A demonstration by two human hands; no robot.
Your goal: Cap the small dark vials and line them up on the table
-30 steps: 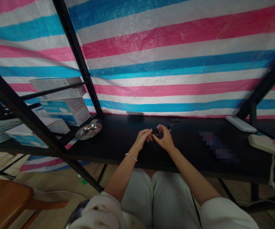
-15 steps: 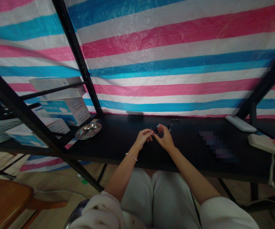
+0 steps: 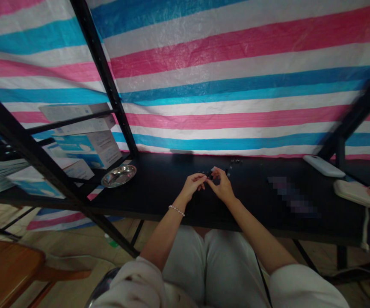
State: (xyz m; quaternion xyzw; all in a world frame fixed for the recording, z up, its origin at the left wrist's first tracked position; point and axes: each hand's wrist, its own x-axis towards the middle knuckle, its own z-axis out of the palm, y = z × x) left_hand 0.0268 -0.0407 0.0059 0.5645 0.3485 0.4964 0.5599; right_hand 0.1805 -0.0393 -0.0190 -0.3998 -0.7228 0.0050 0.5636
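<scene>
Over the black table, my left hand and my right hand meet fingertip to fingertip. Between them is a small dark object, too tiny and partly covered for me to tell its kind. Both hands are closed in a pinch on it. A light-coloured bit shows by the right index finger. Several small shiny pieces lie on the table just beyond my right hand. A beaded bracelet circles my left wrist.
A shiny metal dish sits to the left near a black frame post. Blue and white boxes are stacked behind it. At right are a white phone-like case and a cream device with a cable. A wooden stool stands lower left.
</scene>
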